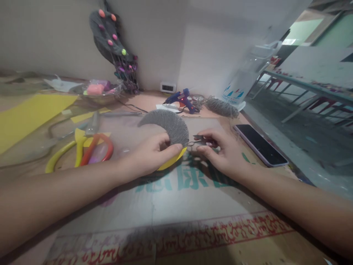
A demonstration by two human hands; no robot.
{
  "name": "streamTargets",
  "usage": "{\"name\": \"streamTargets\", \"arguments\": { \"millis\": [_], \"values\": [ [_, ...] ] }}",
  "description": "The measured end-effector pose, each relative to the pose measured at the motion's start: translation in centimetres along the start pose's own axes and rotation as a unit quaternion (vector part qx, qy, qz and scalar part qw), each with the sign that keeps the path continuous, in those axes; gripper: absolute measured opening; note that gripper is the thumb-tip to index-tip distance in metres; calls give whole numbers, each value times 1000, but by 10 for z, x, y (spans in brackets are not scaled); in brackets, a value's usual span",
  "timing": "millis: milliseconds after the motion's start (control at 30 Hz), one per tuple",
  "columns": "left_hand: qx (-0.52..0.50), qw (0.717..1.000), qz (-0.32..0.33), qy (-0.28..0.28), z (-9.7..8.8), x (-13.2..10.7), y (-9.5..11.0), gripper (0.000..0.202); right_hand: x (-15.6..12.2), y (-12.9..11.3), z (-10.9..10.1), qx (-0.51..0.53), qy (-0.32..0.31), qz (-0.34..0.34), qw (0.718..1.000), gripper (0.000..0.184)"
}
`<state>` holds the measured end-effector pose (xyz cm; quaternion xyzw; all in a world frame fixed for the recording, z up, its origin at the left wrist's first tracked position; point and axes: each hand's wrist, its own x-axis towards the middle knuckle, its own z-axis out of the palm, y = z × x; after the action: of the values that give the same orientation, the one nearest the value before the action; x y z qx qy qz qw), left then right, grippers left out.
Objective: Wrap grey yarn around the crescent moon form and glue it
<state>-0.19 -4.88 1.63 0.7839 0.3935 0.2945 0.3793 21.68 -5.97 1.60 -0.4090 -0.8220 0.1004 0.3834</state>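
Just right of centre, my left hand (pixel 157 151) pinches a crescent shape wrapped in grey yarn (pixel 176 127); its lower end is bare and yellow (pixel 173 161). My right hand (pixel 222 149), close by on the right, is closed around small dark thread snips (pixel 202 141), whose blades point left toward the crescent. A thin strand seems to run near the blades, though blur hides whether it is yarn. Both hands are over a cardboard sheet (pixel 171 213) with green and red print.
Left lie scissors with yellow and red handles (pixel 78 149) and yellow sheets (pixel 33 117). Behind are a blue glue gun (pixel 182 99), a grey yarn bundle (pixel 222 106), a small clock (pixel 168 87) and a decorated grey crescent (pixel 103 35). A phone (pixel 260 144) lies right.
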Motion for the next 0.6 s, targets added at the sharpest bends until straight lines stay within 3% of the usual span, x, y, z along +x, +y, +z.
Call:
{"name": "streamTargets", "arguments": {
  "millis": [167,333,600],
  "values": [
    [103,995,5,-5,0,0,0,39,1,-16,6,124,-55,174,975,28],
    [138,990,24,-21,1,1,-1,41,3,-23,8,194,-86,206,955,30],
    [25,999,10,-44,1,-1,-3,40,2,-11,8,316,-57,251,913,31]
  ]
}}
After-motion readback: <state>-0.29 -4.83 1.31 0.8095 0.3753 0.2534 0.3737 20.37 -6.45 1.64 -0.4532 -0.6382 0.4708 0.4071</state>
